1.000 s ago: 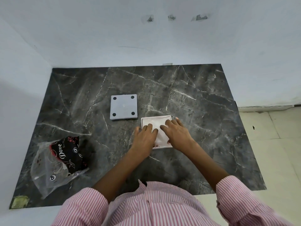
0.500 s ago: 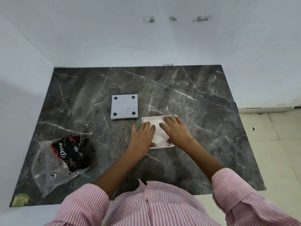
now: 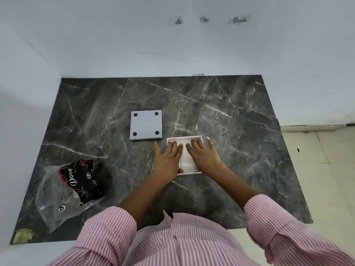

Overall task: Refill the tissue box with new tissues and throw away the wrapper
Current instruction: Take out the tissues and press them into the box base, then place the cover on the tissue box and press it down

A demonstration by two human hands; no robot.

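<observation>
Marbled dark stone makes up the tabletop (image 3: 230, 116), and reading from the left of the frame the first thing on it is the spent wrapper (image 3: 67, 191) at lower left, a crumpled clear plastic bag with a black printed panel on which the white word "Dove" can be read; the smaller print is too fine to make out. Left of centre lies the grey square lid or base plate (image 3: 146, 125), flat, its four black round feet facing up, well apart from the wrapper and just beside the box. At centre sits the open white tissue box (image 3: 185, 138), with the white tissues (image 3: 185, 160) lying inside it. The left hand (image 3: 169, 160) rests flat, fingers spread, on the left part of the stack, and the right hand (image 3: 203, 158) lies flat on the right part; neither is closed around anything. The step in hand looks like pressing the new tissues down into the box. Next would likely come fitting the grey plate back on, which calls for lifting a hand off and reaching up-left, and then binning the wrapper, not yet done.
</observation>
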